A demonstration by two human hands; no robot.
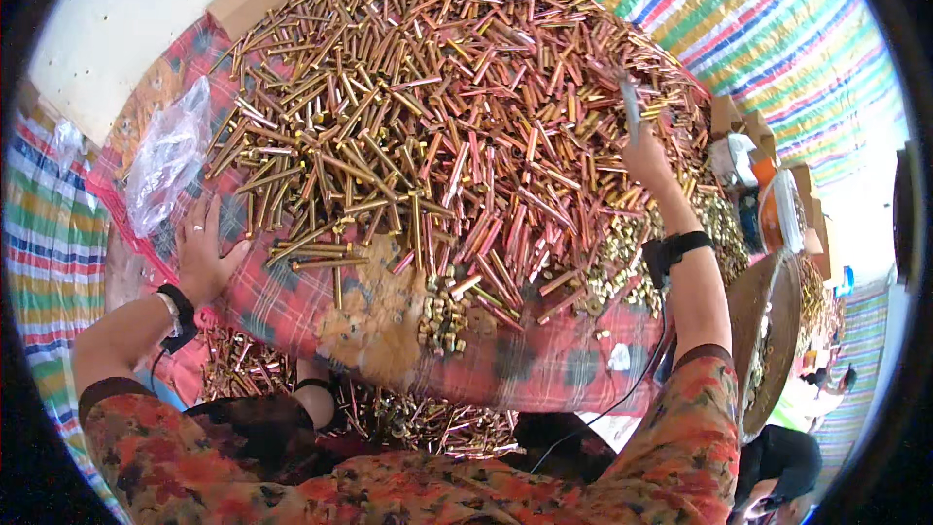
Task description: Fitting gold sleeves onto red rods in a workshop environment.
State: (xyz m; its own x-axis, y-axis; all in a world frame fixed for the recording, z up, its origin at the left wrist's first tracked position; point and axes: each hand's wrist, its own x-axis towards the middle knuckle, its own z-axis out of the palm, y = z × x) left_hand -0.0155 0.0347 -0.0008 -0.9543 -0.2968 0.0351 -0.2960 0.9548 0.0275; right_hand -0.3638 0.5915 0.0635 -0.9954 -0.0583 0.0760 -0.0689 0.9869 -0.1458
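A wide heap of brass- and copper-coloured metal bolts (pixel 466 87) covers most of the table in front of me. My left hand (pixel 202 255) lies flat on the red plaid tablecloth (pixel 277 297) at the heap's left edge, fingers apart, holding nothing. Near its fingertips is a crumpled clear plastic bag (pixel 167 160). Over the right side of the heap, my right hand (pixel 649 163) is closed round a narrow grey metal tool (pixel 632 107); its exact kind is too small to tell. Small brass nuts (pixel 627 267) lie loose below my right hand.
A smaller cluster of nuts (pixel 444 321) sits at the table's near edge. Cardboard boxes (pixel 248 2) border the far left. At the right stand a round brown basin (pixel 768 340) and an orange-and-white tub (pixel 780 209). More bolts (pixel 418 423) lie below the table edge; another person (pixel 782 467) is at lower right.
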